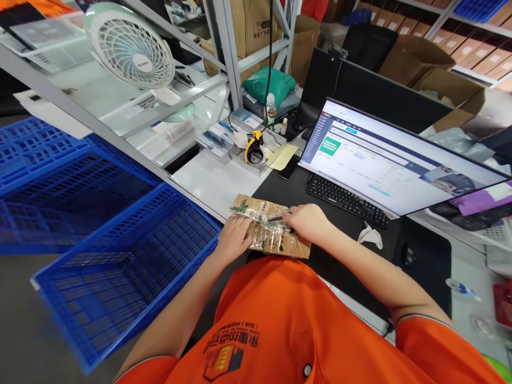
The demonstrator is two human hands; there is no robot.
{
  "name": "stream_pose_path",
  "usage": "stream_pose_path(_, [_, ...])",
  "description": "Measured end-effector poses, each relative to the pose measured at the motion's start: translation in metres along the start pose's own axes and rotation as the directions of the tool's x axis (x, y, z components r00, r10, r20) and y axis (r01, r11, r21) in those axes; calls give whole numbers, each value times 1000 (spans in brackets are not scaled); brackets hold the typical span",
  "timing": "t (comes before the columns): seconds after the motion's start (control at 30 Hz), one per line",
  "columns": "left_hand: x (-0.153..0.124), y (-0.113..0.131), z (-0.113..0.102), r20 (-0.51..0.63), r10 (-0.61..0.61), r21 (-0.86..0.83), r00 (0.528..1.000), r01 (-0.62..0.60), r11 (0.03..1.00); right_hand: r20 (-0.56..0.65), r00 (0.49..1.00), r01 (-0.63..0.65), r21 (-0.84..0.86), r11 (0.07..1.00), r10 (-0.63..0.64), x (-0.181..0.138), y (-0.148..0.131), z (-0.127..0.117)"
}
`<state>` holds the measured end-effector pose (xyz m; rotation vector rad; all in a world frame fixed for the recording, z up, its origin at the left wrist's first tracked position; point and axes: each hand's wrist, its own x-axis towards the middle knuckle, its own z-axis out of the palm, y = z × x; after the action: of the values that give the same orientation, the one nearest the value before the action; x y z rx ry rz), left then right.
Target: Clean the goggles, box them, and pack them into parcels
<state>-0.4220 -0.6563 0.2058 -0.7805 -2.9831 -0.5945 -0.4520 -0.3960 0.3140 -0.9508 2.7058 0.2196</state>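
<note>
A brown cardboard package (276,246), wrapped in clear tape with green print, lies at the near edge of the black desk mat, close to my body. My left hand (236,237) grips its left side, fingers over the top and thumb towards the near face. Over the package's right part, my right hand (306,221) is closed around a slim dark tool (275,218). The tool points left along the taped middle and seems to touch the tape there. Its tip is too small to tell whether it is a knife or a pen.
Blue plastic crates (132,272) stand at the left beside the desk. Beyond the package are a keyboard (346,200), a monitor (396,154) and a yellow-black tape dispenser (254,148) in a box. A mouse (408,255) and crumpled white paper (370,236) lie at the right.
</note>
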Motion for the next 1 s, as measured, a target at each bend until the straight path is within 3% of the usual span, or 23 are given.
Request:
stream_pose_path(0.17, [-6, 1, 4, 16, -18, 16, 1000, 18, 1000, 50, 995, 86, -40, 996, -84, 8, -14, -4])
stream_pose_path(0.33, [-6, 1, 4, 22, -26, -11, 999, 26, 1000, 135, 991, 8, -52, 999, 0, -3, -22, -11])
stream_pose_path(0.47, [-4, 0, 4, 46, -35, -2, 998, 35, 999, 201, 977, -65, -54, 996, 75, -18, -14, -9])
stream_pose_path(0.83, [4, 3, -7, 28, -15, -114, 999, 18, 993, 191, 977, -81, -78, 994, 95, -45, 3, -14])
stream_pose_path(0.93, [10, 5, -8, 6, -15, -122, 1000, 16, 992, 189, 968, -151, -88, 985, 165, -56, 19, -18])
stream_pose_path(1.0, [15, 6, -8, -2, -33, -112, 999, 33, 993, 119, 967, -219, -55, 974, 224, -64, 28, -18])
